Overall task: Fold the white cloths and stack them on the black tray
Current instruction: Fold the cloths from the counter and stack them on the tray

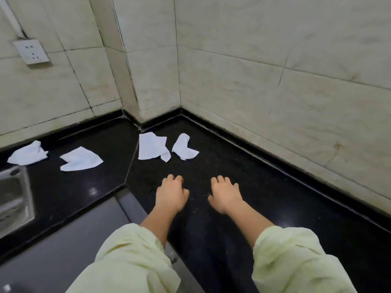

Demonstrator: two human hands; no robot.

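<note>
Several crumpled white cloths lie on the black stone counter. One cloth and a smaller bunched cloth sit near the wall corner, just beyond my hands. Two more lie to the left: a cloth and a far-left cloth by the sink. My left hand and my right hand rest palm down on the counter, side by side, fingers loosely curled and holding nothing. I cannot make out a separate black tray against the dark counter.
A steel sink is set into the counter at the left edge. Tiled walls close the counter in at the back and right, with a wall socket upper left. The grey floor shows below the counter's front edge.
</note>
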